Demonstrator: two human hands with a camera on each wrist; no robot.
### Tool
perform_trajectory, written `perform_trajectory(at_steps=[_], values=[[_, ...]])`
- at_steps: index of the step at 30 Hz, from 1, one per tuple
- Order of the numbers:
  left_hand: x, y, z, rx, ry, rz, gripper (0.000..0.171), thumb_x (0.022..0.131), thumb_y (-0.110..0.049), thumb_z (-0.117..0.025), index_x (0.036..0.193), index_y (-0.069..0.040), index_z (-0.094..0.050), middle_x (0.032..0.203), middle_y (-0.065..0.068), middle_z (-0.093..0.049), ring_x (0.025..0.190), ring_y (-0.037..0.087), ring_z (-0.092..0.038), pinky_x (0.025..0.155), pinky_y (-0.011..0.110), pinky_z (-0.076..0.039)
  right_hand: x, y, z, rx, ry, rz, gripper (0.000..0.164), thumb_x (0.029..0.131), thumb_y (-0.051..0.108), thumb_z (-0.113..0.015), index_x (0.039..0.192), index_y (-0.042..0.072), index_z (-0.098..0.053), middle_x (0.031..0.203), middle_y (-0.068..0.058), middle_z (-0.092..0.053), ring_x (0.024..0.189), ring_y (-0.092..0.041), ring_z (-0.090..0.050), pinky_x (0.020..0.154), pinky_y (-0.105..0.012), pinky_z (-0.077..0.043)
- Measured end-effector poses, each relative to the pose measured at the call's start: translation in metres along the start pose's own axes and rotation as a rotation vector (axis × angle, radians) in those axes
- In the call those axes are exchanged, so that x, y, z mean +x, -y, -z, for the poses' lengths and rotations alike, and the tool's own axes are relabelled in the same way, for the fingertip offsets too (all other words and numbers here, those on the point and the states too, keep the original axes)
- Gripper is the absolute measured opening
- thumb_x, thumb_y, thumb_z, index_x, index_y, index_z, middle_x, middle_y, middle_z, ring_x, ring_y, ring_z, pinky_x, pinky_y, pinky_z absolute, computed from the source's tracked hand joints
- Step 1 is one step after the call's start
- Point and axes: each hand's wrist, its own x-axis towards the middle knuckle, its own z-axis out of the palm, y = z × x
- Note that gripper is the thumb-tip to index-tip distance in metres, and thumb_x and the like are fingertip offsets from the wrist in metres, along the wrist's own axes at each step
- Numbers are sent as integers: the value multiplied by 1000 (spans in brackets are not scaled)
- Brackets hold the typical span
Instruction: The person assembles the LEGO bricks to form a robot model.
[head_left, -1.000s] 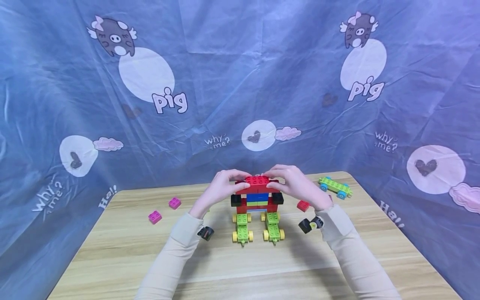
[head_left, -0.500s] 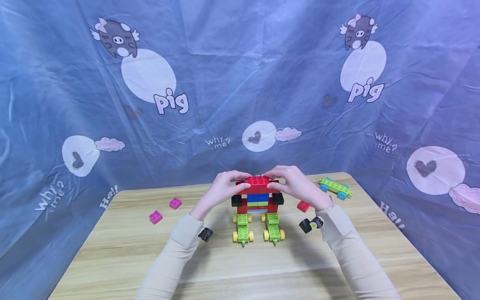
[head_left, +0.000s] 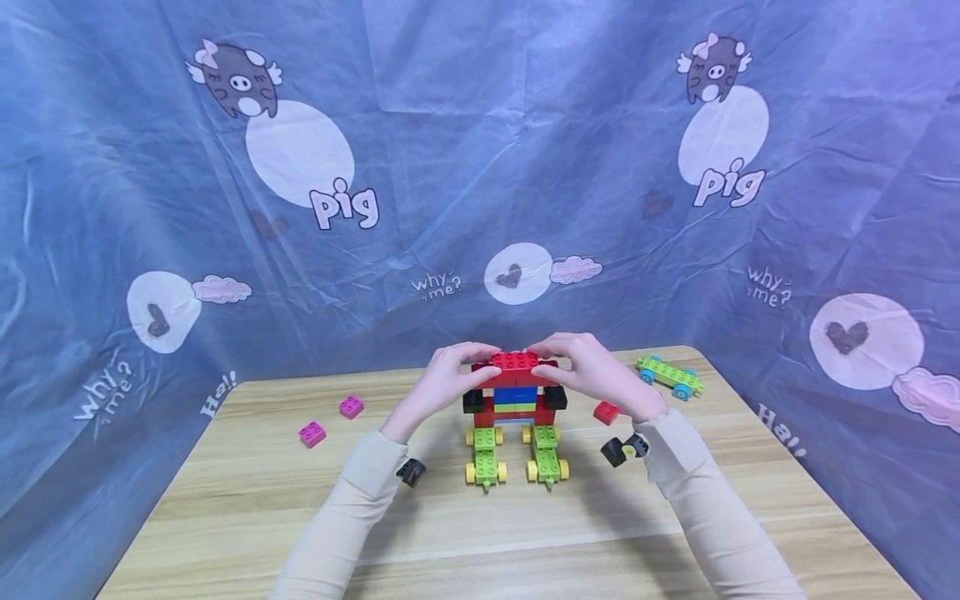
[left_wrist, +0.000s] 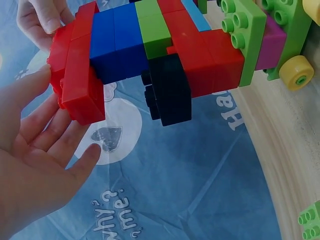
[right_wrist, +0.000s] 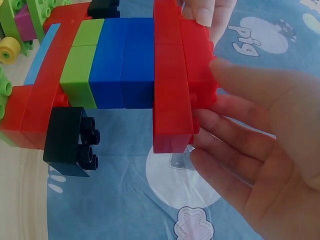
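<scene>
A tall toy of building blocks stands mid-table on two lime-green wheeled bases [head_left: 485,457] with yellow wheels. At its top sits a red brick [head_left: 515,363], pinched at its left end by my left hand [head_left: 444,377] and at its right end by my right hand [head_left: 592,377]. Each thumb lies on the near face, with fingers at the far side. Beneath that brick runs a red crossbar [right_wrist: 172,107], then blue bricks [right_wrist: 122,62] and lime bricks [left_wrist: 152,35]. Black bricks [left_wrist: 171,90] stick out on both sides above the red lower rows [left_wrist: 210,62].
Two magenta bricks [head_left: 312,434] lie on the table [head_left: 247,492] at left. A red brick [head_left: 606,412] rests near my right forearm. Farther right stands a lime wheeled base [head_left: 670,373] with blue wheels. A patterned blue cloth [head_left: 450,167] hangs around the back and sides.
</scene>
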Motion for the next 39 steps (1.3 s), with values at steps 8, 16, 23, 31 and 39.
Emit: perform_trajectory(at_steps=[8, 16, 23, 31, 39], values=[[2, 2, 0, 3, 2, 3, 37, 84, -34, -68, 117, -17, -66, 115, 1, -68, 107, 18, -63, 94, 37, -52, 1, -1, 1, -2, -5, 6, 35, 85, 25, -69, 116, 10, -67, 107, -3, -71, 93, -14, -66, 77, -29, -57], [2, 4, -2, 19, -17, -26, 38, 84, -34, -68, 118, -16, -65, 117, 1, -68, 108, 18, -63, 94, 38, -52, 1, -3, 0, -11, 4, -22, 35, 85, 26, -69, 116, 12, -66, 107, -2, -70, 93, -14, -66, 79, -29, -57], [-2, 3, 2, 34, -34, -44, 41, 85, -35, -68, 121, -16, -63, 120, 0, -66, 112, 16, -61, 97, 38, -50, 0, -2, -2, -4, 10, -35, 36, 85, 28, -68, 118, 13, -65, 109, -1, -70, 94, -13, -66, 80, -30, -57], [-11, 5, 14, 6, -63, -49, 41, 85, -37, -67, 122, -20, -62, 122, -3, -64, 118, 15, -57, 102, 39, -47, 0, -5, -2, 9, 7, -40, 36, 85, 28, -68, 118, 15, -65, 110, 0, -69, 95, -13, -66, 81, -32, -57], [-24, 14, 28, 33, -78, -38, 40, 85, -29, -69, 122, -16, -62, 122, 0, -64, 119, 17, -57, 103, 39, -45, -1, -7, -2, 14, 15, -35, 36, 86, 29, -67, 119, 16, -65, 112, 0, -69, 99, -14, -65, 84, -34, -57]])
